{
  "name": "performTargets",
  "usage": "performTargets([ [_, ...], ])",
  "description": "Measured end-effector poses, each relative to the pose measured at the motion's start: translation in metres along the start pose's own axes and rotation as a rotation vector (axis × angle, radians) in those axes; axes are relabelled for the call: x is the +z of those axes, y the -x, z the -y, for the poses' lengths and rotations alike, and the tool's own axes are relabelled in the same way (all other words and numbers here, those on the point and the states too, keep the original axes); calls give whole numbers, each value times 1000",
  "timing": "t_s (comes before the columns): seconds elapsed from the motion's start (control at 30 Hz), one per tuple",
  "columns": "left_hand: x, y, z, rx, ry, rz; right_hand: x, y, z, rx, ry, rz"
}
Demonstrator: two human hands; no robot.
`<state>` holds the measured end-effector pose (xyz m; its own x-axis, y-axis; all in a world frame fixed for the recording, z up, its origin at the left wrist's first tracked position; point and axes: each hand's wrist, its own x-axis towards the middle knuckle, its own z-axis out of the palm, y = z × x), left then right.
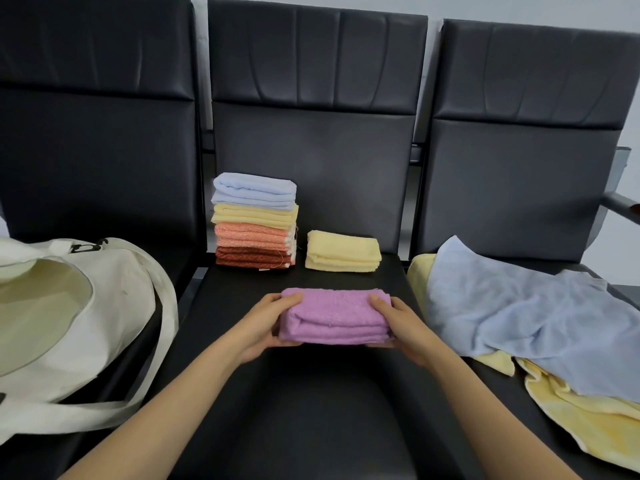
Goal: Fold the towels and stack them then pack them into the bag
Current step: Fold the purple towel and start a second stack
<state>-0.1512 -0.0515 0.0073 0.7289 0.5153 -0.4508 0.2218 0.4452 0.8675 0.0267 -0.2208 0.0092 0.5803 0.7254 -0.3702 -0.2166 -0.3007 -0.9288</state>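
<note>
Folded purple towel point(335, 315) between both hands

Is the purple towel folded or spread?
Folded. The purple towel is a compact block with layered edges along its near side; the left hand and right hand grip its ends.

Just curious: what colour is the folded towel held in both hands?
Purple; the folded towel shows clearly in the head view.
</note>
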Motion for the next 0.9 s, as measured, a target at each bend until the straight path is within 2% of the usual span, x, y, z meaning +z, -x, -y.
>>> performTargets([
  [0.1,2,-12,-4,-16,-28,30,-2,-9,-4,65,-22,-1],
  [0.2,8,-32,-17,44,-33,11,-8,-25,3,36,-66,-34],
  [0.37,33,-84,-53,323,-162,-123,-22,-81,45,-205,-22,-271],
  [0.47,49,-120,-78,492,-301,-185,-27,-118,69,-339,67,-317],
  [0.57,58,-152,-92,574,-344,-263,-29,-150,81,-395,105,-345],
  [0.9,49,-213,-68,433,-480,-365,-20,-209,49,-367,397,-459],
])
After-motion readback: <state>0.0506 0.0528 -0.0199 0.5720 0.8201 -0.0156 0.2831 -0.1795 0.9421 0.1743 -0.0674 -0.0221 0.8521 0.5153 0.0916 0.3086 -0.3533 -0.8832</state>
